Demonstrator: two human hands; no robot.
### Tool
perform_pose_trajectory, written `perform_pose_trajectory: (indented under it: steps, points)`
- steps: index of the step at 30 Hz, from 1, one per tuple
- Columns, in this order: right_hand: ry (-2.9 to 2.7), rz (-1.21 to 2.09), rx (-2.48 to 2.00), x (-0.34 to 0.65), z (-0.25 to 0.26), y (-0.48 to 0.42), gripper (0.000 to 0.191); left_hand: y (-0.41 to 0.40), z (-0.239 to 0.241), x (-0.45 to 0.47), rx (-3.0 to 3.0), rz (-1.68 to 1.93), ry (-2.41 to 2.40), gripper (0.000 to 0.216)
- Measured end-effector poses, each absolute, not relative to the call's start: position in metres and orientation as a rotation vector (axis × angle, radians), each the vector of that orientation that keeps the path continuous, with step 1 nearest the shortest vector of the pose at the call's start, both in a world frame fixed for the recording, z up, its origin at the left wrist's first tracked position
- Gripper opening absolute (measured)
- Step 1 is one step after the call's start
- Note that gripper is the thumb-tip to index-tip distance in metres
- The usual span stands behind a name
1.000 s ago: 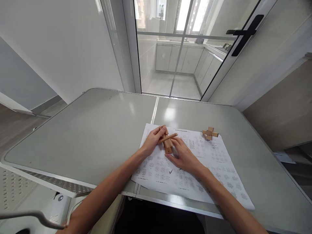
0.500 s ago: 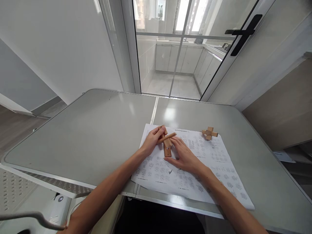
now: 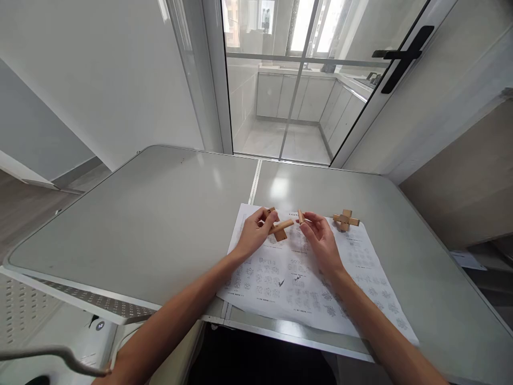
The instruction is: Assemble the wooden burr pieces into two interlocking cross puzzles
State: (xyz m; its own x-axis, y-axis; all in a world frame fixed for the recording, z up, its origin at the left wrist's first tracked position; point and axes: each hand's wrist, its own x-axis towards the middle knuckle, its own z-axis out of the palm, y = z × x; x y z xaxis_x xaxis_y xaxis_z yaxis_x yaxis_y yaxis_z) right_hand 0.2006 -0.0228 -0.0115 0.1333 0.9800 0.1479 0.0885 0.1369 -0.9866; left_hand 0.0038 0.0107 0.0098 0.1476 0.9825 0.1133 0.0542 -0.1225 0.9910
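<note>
My left hand [image 3: 256, 229] is closed on a few crossed wooden puzzle pieces [image 3: 282, 229] above the printed sheet. One slim stick points right from the fingers and a wider piece shows beneath it. Apart from these, my right hand [image 3: 323, 238] pinches a single small wooden puzzle piece [image 3: 301, 216] between thumb and fingertips, held upright. The fingers partly cover the pieces in both hands. An assembled cross-shaped wooden puzzle [image 3: 345, 220] rests at the sheet's upper right corner, untouched.
A large white sheet [image 3: 276, 291] printed with small diagrams lies on the grey folding table [image 3: 132, 230]. The table's metal seam [image 3: 255, 182] runs under it. Behind stands a glass door [image 3: 276, 107] with a black handle [image 3: 406, 56].
My right hand has moved up and right, drawing away from my left hand with one wooden piece. The wooden piece that pointed down toward me no longer shows below the left-hand bundle.
</note>
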Motion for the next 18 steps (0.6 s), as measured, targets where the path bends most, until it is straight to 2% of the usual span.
perform_pose_trajectory:
  steps: [8,18]
  points:
    - [-1.312,1.048,-1.080,0.1939,-0.0063,-0.0291,0.047,0.0057,0.0108,0.0061,1.622,1.218,1.135,0.035]
    - [-1.333,1.110,-1.058,0.1926,-0.0090,-0.0298,0.051,0.0065,0.0104,0.0051,1.583,1.233,1.114,0.034]
